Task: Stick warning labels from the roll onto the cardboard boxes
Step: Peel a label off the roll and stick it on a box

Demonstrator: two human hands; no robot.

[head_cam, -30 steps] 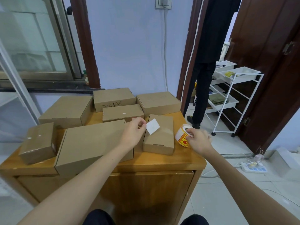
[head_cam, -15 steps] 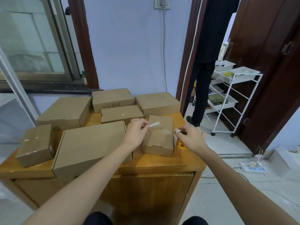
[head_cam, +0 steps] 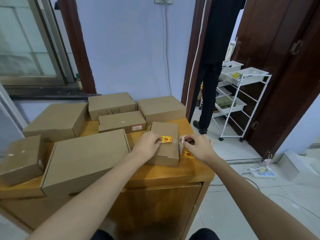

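Centre of frame: the left hand pinches the left edge of a thin, limp, sticky warning label lying on the small cardboard box, best held by one margin, while the right hand grips the light label roll just right of it.

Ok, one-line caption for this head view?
Left hand presses a warning label onto a small box; right hand holds the roll.
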